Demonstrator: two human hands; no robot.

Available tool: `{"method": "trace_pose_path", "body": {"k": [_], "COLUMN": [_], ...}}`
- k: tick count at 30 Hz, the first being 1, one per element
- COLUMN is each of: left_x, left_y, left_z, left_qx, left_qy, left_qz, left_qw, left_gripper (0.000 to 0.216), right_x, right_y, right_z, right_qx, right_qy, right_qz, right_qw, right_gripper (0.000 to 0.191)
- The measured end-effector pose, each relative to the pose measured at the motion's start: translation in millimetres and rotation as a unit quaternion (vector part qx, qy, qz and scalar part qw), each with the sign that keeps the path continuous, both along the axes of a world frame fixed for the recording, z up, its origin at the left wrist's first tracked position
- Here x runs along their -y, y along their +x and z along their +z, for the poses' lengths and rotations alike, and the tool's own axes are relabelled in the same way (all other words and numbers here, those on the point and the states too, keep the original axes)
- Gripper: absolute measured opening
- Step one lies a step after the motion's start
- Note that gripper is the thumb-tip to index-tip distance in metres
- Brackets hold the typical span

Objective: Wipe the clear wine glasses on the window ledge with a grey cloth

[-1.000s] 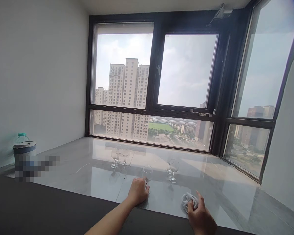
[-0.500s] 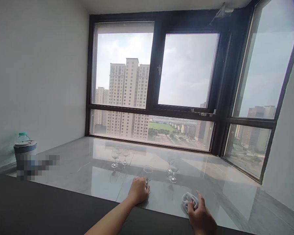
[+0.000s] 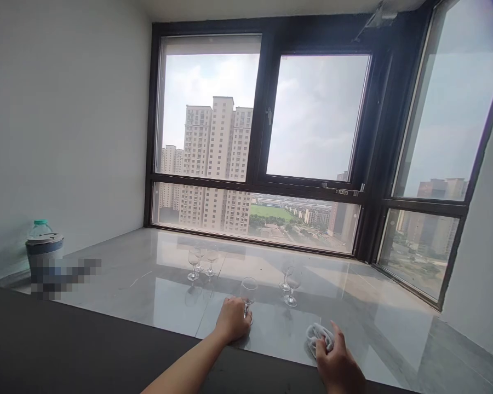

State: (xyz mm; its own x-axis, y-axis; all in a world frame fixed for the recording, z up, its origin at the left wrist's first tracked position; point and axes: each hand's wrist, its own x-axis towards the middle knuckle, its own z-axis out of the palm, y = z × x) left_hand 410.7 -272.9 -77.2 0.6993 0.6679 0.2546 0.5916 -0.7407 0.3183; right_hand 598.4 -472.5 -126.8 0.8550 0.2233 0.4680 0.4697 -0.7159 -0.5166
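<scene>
My left hand [image 3: 233, 320] is closed around the stem of a clear wine glass [image 3: 249, 287] near the front edge of the glossy sill. The glass stands upright, its bowl showing above my fingers. Over to the right, my right hand [image 3: 339, 355] grips a crumpled grey-white cloth [image 3: 318, 336] that rests on the sill, with the index finger sticking up. Beyond and between the hands is another wine glass [image 3: 292, 282], and a second glass overlaps it from behind.
Three more wine glasses [image 3: 194, 262] form a group farther back on the tiled sill [image 3: 127, 290]. At the far left stand a bucket [image 3: 45, 254] and a green-capped bottle [image 3: 40, 227], beside a blurred patch. Dark-framed windows [image 3: 312, 189] close off the back and right.
The whole view has shifted very slightly. Both hands, the glass and the cloth keep the same places on the sill.
</scene>
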Motion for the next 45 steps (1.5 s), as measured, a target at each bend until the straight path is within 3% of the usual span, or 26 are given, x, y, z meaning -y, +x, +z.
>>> {"method": "trace_pose_path", "body": {"k": [45], "left_x": [-2.1], "left_y": [-0.2], "left_z": [-3.0], "left_qx": [0.013], "left_qy": [0.017], "left_qz": [-0.006], "left_qw": [1.0], "left_gripper": [0.044], "right_x": [0.7], "right_y": [4.9], "right_z": [-3.5], "right_qx": [0.016], "right_qy": [0.002], "right_qz": [0.014], "right_qw": [1.0], "right_gripper": [0.054]}}
